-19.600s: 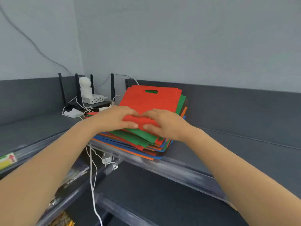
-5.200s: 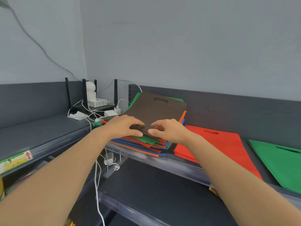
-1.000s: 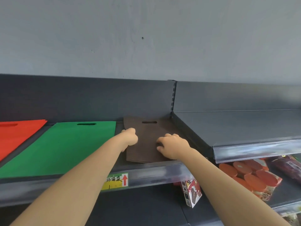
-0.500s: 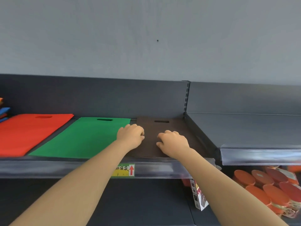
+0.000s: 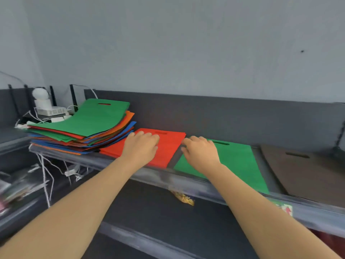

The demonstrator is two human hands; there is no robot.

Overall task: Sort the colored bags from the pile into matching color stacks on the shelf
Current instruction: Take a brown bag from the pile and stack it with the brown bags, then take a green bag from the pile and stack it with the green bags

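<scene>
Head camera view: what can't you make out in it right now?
Head view:
Mixed pile of coloured flat fabric bags: count unclear, only edges show beneath the top green one.
Flat brown fabric bag: right side cut off by the frame edge.
Shelf-edge label: too blurred to read.
Flat red fabric bag: partly covered by the left hand.
</scene>
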